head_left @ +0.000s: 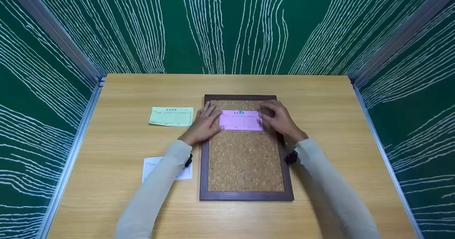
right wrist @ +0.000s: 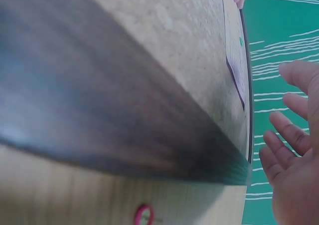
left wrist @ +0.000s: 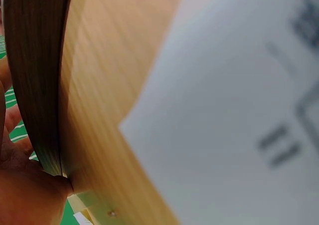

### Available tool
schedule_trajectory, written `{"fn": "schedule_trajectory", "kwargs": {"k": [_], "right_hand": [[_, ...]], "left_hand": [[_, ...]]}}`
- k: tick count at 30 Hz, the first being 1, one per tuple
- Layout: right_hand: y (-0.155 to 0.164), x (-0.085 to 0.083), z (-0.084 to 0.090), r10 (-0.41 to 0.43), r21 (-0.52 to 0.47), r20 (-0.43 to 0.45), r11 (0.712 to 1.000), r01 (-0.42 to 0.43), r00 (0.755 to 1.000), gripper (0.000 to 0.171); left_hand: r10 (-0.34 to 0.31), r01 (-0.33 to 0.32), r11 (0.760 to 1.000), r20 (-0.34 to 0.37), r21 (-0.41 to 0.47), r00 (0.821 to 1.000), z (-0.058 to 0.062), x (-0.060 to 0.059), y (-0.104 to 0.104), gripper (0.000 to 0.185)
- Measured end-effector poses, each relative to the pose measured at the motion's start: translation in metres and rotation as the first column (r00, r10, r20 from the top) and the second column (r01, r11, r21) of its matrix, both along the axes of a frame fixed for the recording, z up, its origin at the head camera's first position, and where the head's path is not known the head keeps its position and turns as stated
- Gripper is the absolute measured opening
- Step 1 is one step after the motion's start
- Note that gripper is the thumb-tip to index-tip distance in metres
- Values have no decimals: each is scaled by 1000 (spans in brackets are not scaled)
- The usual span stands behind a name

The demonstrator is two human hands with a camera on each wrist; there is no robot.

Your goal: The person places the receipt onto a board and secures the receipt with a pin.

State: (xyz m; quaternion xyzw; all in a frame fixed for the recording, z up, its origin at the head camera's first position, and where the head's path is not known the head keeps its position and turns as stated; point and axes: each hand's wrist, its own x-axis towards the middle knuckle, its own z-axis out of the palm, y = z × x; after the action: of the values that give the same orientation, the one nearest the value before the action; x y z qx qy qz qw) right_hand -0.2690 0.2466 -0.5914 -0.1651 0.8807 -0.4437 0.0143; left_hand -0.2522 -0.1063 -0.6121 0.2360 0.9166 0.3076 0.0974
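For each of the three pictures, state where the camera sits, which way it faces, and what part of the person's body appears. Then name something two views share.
Head: worn high, looks forward and down at the table; shows both sleeves, left hand and right hand at the pink slip.
Left wrist: low by the table, faces the frame and a white paper; palm edge shows.
Right wrist: low beside the cork board, looking along it; open fingers show.
Shared: the cork board's dark frame.

Wooden table (head_left: 320, 100) bears cork board (head_left: 245, 160), green slip (head_left: 171, 116), white slip (head_left: 151, 166).
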Motion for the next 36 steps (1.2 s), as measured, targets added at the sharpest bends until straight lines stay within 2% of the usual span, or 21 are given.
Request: {"fn": "schedule_trajectory", "kwargs": {"k": [6,15,22,27,36], "right_hand": [[10,7,-1,-10,2,-11,1000,10,1000,48],[25,14,-13,-20,18,-72,1000,22,997,55],[39,22,-17,-13,83,-10,996,14,1000,71],[47,27,-21,-52,106,59,993,46,997,86],[53,36,-28,-68,150,115,987,51,991,90]], "left_hand": [[11,-11,1000,10,2,1000,-1,-1,1,75],[12,-12,1000,12,-16,1000,0,-1,1,75],[5,-5,1000,9,-16,1000,0,0,0,74],[-7,7,1000,-14,-15,1000,-1,-1,0,72],[4,-4,1000,5,-13,1000,-1,-1,0,74]]}}
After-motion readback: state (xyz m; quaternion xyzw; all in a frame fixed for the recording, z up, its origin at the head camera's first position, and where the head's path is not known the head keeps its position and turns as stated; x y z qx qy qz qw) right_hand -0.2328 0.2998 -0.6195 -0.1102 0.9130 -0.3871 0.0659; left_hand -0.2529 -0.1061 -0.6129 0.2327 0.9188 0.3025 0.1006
